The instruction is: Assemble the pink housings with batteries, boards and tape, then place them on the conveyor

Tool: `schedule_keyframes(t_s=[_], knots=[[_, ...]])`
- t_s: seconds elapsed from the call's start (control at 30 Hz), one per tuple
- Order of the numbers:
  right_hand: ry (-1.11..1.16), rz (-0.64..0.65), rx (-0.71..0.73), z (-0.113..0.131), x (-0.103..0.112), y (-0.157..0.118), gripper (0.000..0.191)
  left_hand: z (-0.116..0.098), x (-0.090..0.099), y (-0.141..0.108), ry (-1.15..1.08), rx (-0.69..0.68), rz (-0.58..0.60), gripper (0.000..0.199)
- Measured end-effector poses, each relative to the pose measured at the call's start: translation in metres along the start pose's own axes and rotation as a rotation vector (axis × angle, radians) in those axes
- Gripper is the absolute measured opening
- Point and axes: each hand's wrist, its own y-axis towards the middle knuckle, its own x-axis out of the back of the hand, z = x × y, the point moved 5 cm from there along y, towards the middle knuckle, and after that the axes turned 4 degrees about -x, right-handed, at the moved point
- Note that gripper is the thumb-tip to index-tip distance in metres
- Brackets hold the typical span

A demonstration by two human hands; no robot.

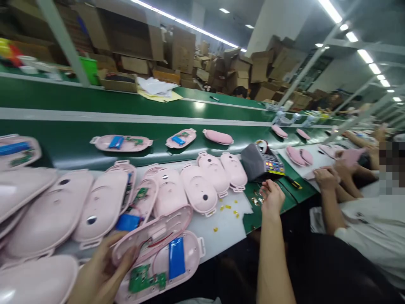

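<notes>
pink shell (146,233) | one end within left hand (103,270) | right hand (272,196) apart

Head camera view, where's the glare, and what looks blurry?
Head view, top: ceiling lights burn out to white; head view, middle: a glare spot shines on the green surface; head view, lower left: a pink shell catches a highlight; head view, background: cardboard boxes look soft; head view, right edge: a patch is pixelated.
</notes>
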Motion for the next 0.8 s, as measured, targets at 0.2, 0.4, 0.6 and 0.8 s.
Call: schedule_keyframes(t_s=[0.2,0.4,0.6,0.8], knots=[[-0.483,1.157,0.503,0.02,-0.088,-0.205,0.013,-0.034,-0.006,-0.005,-0.317,0.036,0.094,0.035],[-0.961,1.552,1.134,-0.006,-0.135,-0.296,0.014,-0.025,-0.013,-0.014,-0.453,-0.02,0.068,0.037],[-1.142,1.428,1.449,-0.021,-0.133,-0.297,0.018,-0.028,-0.013,-0.015,-0.434,-0.091,0.052,0.03],[-1.12,1.225,1.391,-0.014,-0.134,-0.295,0.013,-0.031,-0.01,-0.017,-0.367,-0.119,0.036,0.03]])
